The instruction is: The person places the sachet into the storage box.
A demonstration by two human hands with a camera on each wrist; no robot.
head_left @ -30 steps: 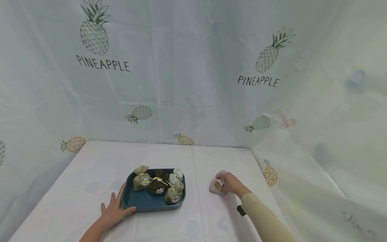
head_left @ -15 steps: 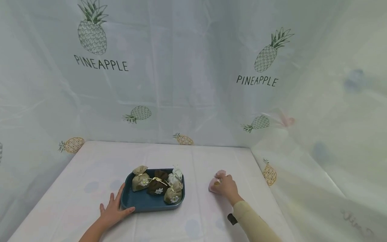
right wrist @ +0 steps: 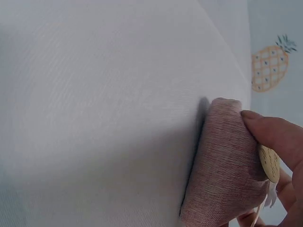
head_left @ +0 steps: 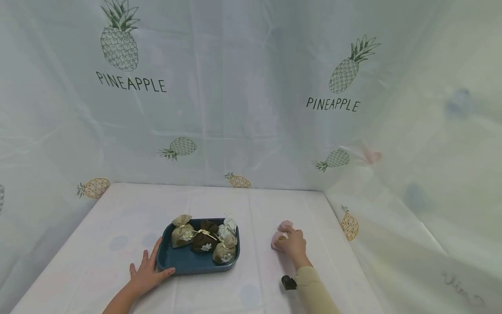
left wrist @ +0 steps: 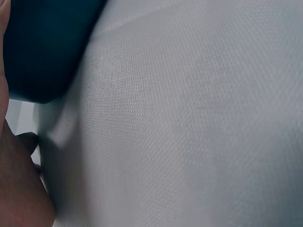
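A small pink cloth sachet (head_left: 276, 240) stands on the table right of the tray. My right hand (head_left: 295, 245) holds it, the fingers partly covering its front. In the right wrist view the thumb presses the pink sachet (right wrist: 225, 163) near a round tan tag (right wrist: 269, 163). My left hand (head_left: 146, 274) rests spread at the left front corner of a dark blue tray (head_left: 184, 261), its straight fingers touching the side and the thumb at the front rim. In the left wrist view only part of the hand (left wrist: 21, 184) shows beside the tray (left wrist: 47, 47).
Inside the tray sit two beige sachets (head_left: 182, 235) (head_left: 225, 250), a dark brown sachet (head_left: 205, 240) and a white sachet (head_left: 227, 227). A white cloth (head_left: 251, 209) covers the table. Pineapple-print curtains (head_left: 243, 87) stand behind and at the sides.
The right hand and forearm have swung left and turned about the pink sachet, which stays in nearly the same spot. The left hand and tray hold still.
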